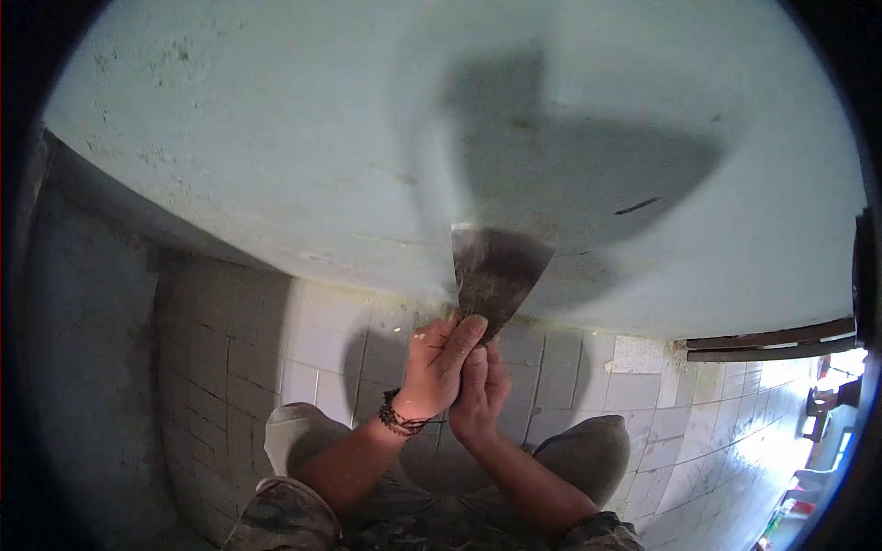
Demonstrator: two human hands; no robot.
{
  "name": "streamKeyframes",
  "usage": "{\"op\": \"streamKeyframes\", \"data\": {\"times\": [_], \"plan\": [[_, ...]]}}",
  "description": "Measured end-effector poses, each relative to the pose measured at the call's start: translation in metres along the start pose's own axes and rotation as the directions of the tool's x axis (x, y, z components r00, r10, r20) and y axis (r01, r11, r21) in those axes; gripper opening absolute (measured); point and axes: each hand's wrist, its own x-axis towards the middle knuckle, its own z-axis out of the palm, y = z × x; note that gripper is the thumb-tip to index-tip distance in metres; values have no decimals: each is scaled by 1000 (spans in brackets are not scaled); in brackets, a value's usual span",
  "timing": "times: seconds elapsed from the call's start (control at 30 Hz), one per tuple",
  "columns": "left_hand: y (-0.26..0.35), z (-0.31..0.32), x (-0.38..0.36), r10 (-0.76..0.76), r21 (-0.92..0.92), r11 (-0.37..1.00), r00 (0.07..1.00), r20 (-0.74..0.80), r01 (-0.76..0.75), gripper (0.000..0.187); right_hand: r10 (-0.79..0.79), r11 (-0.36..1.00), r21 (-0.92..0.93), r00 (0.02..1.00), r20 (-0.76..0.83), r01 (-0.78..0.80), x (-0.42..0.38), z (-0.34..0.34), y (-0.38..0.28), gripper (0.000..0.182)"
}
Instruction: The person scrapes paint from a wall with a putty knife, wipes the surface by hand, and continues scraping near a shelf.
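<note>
We find left hand [430, 372] and right hand [478, 404] closed on one putty knife [491, 298], apparently for steadiness, its blade [502, 253] towards the wall [312, 174] at twelve o'clock.

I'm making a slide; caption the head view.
Left hand and right hand grip a dark, flared metal scraper before a pale, scuffed wall.

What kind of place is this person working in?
Probably a room indoors under repair: a scuffed, pitted, pale painted wall, a tiled floor with crumbs scattered along the wall's foot, and a broad scraper held in both hands.
</note>
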Motion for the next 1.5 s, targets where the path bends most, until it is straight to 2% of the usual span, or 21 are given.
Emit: {"op": "streamKeyframes", "data": {"times": [0.03,0.1,0.13,0.2,0.3,0.33,0.4,0.43,0.53,0.6,0.67,0.7,0.8,0.83,0.9,1.0,1.13,1.17,1.33,1.4,1.5], "plan": [[-10,0,-1,21,103,995,999,-24,-19,22,-20,1000,2,1000,-1,20,-1,-1,3,23],[-11,1,-6,40,124,992,999,-15,-38,22,-85,983,-168,995,-45,77,-1,-1,7,23],[-8,2,-4,34,148,989,999,-20,-31,22,-100,982,-163,994,-46,91,0,0,1,23],[9,6,-6,-5,17,1000,1000,-27,6,22,20,999,-28,1000,8,-20,-8,0,-14,23],[24,8,-3,-45,-88,995,999,15,46,24,-2,999,-35,1000,14,2,-7,-1,-16,24],[12,8,-2,-29,-84,996,999,40,32,24,-28,999,-30,1000,1,28,-7,-4,-9,24],[1,10,-4,-86,102,991,996,6,84,25,123,982,155,988,-90,-108,-9,-5,4,24],[6,13,-4,-55,113,992,998,-12,56,25,111,982,166,990,-91,-95,-7,-3,0,24],[23,23,-10,-42,-8,999,996,-76,41,23,137,986,103,987,-85,-128,-11,-5,-18,26],[29,23,-11,-74,-63,995,996,-50,71,21,-81,993,-85,996,49,85,-2,-4,-36,28],[18,26,-4,38,-39,998,998,-40,-40,22,-32,999,-29,999,23,32,-3,-15,-11,28],[11,25,-2,49,84,995,998,-38,-46,23,27,999,25,1000,-2,-26,-3,-16,-8,27],[1,22,-7,76,141,987,997,5,-76,24,124,981,158,990,-75,-111,-8,-16,-4,26],[10,24,-6,71,144,987,997,4,-70,24,129,980,160,989,-76,-116,-6,-14,-13,26],[31,29,-6,31,52,998,1000,-2,-31,24,-38,994,-99,999,-2,38,-2,-13,-34,26],[27,30,-3,36,-24,999,999,6,-36,23,-73,993,-94,997,-2,73,1,-15,-25,26],[13,27,-3,103,119,988,995,8,-104,20,-36,999,-10,997,-67,35,4,-11,-21,25],[19,31,-6,45,0,999,997,-64,-45,20,-64,998,-30,998,-28,63,4,-9,-31,25],[38,30,-1,36,3,999,999,-35,-36,23,-62,997,-37,995,73,65,-2,-14,-27,33],[18,25,-2,9,150,989,1000,-19,-6,26,9,1000,-14,999,49,-8,-6,-25,-1,33],[24,24,-3,33,85,996,999,-27,-31,28,73,997,15,996,47,-74,-7,-19,-12,32]]}}
